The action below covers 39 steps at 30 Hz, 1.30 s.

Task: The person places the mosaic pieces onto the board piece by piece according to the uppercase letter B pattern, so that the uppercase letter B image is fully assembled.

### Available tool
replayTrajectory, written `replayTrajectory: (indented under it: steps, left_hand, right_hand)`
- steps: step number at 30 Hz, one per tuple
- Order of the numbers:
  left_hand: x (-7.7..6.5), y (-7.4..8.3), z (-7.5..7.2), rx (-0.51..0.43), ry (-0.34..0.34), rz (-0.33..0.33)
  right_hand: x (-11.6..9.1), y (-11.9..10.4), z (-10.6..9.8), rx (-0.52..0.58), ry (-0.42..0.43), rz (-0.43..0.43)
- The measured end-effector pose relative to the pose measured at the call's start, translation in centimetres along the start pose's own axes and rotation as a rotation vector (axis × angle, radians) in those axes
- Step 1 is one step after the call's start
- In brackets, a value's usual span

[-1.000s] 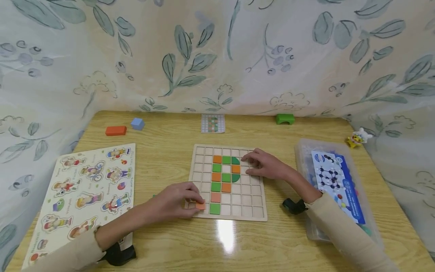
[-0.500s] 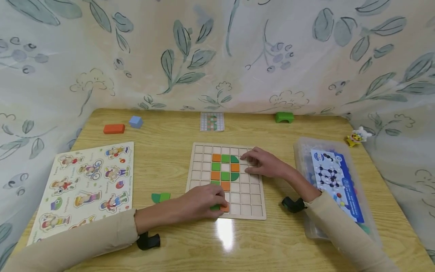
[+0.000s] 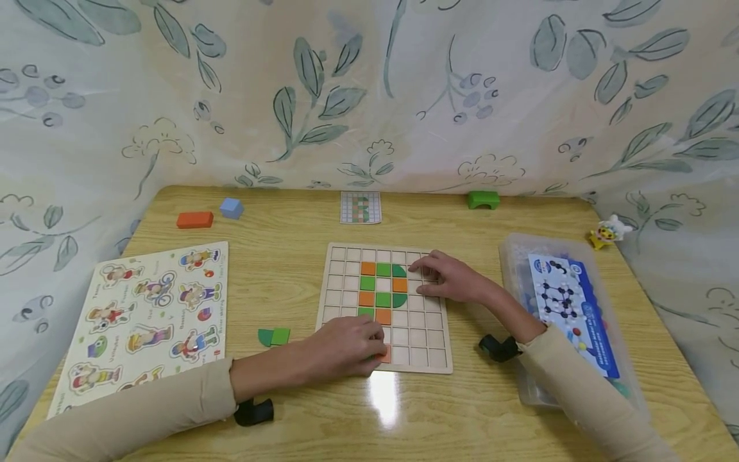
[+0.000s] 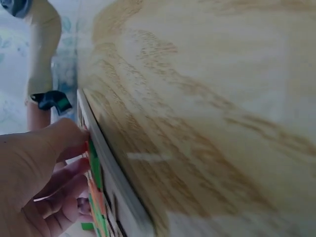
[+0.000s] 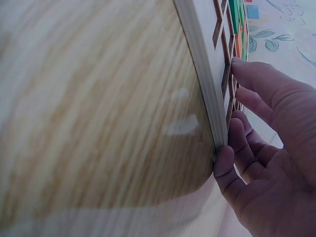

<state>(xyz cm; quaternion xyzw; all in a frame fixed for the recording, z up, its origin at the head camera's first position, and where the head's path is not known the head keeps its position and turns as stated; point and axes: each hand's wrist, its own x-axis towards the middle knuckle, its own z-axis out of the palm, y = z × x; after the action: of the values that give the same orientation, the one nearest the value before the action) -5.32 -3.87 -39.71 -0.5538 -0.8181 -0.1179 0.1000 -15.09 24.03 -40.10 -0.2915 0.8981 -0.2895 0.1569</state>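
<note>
In the head view a wooden grid board (image 3: 427,356) lies mid-table, with orange and green square tiles and two rounded green tiles (image 3: 399,300) in its cells. My left hand (image 3: 349,346) reaches over its lower left part, pinching an orange square tile (image 3: 385,354) at a front-row cell. The hand covers several neighbouring cells. In the left wrist view, thumb and fingertips meet at the board's tiles (image 4: 95,165). My right hand (image 3: 450,277) rests at the board's right side, fingers relaxed; the right wrist view has its fingertips touching the board's edge (image 5: 205,74).
Left of the board lie a green square tile (image 3: 280,336) and a rounded green one (image 3: 265,337). A picture puzzle (image 3: 167,308) is farther left, a plastic box (image 3: 519,256) right. Behind are a pattern card (image 3: 360,207), red block (image 3: 194,220), blue cube (image 3: 231,208) and green arch (image 3: 483,199).
My left hand has carried the orange tile rightward from the board's left edge to a front-row cell, uncovering the loose green tiles. The right hand has stayed in place.
</note>
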Motion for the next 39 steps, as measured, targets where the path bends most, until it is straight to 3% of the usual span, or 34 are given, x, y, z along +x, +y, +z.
replayTrajectory:
  steps: [5,9,12,16,21,23,27,31,39]
  left_hand:
    - [0.2,0.0,0.1,0.022,0.007,-0.01]
    - [0.0,0.1,0.0,-0.024,-0.012,-0.043]
    - [-0.9,0.0,-0.6,-0.105,-0.041,-0.082]
    - [-3.6,-1.6,-2.3,-0.24,-0.033,-0.138]
    - [-8.7,-5.2,-4.6,-0.289,0.028,-0.236]
    - [-10.7,-6.5,-5.1,-0.294,0.006,-0.288]
    - [-13.8,-8.0,-5.7,-0.324,-0.11,-0.39]
    - [-15.4,-8.3,-5.7,-0.341,-0.161,-0.409]
    - [-15.7,-8.1,-5.3,-0.324,-0.129,-0.386]
  right_hand:
    - [0.0,-0.1,-0.1,-0.002,0.0,-0.003]
    - [0.0,-0.2,0.1,0.001,0.004,-0.007]
    - [0.1,-0.2,0.3,0.013,-0.001,-0.01]
    - [0.2,-0.4,0.4,0.031,-0.021,-0.006]
    - [0.1,-0.3,0.2,0.01,-0.02,0.009]
    - [0.0,-0.2,0.1,0.007,-0.013,0.017]
    - [0.0,-0.1,0.0,0.021,-0.02,0.016]
    - [0.0,-0.1,0.1,0.026,-0.023,0.003]
    - [-0.1,-0.2,-0.1,0.015,-0.021,0.006]
